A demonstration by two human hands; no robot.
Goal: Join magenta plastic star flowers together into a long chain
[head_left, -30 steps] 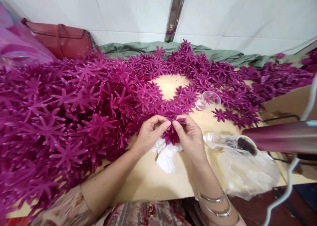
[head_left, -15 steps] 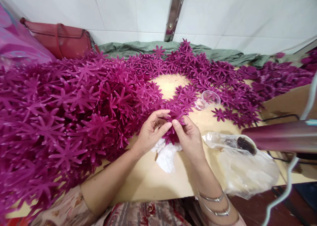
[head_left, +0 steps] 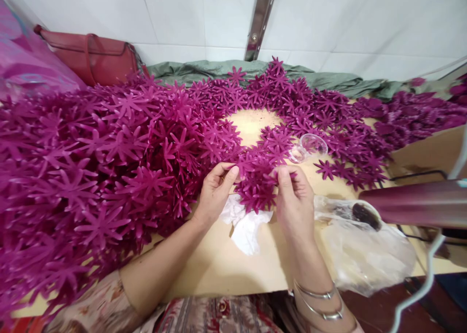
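Note:
Purple eight-or-so-petalled artificial flowers [head_left: 257, 189] lie in a cluster between my two hands. On the left of it, my left hand [head_left: 216, 192] is closed in a pinch, thumb against forefinger, at the cluster's edge; what sits between those fingertips is too small to make out. Across from it, my right hand [head_left: 296, 199] pinches a purple flower, whose petals stick out by the thumb tip. White crumpled tissue [head_left: 248, 231] lies under the cluster's near side, on the pale tabletop [head_left: 219, 269].
A large heap of purple flowers [head_left: 95, 177] covers the left. More line the back, beside a clear plastic cup [head_left: 314, 145]. At right are a clear plastic bag [head_left: 368, 255], a dark purple cylinder [head_left: 412, 204] and a pale cable [head_left: 416, 291]. A red handbag [head_left: 91, 58] stands back left.
My hands were together over one flower and have drawn apart, the right one moving rightward with its pinch kept. The flower cluster between them now shows. The view has shifted slightly.

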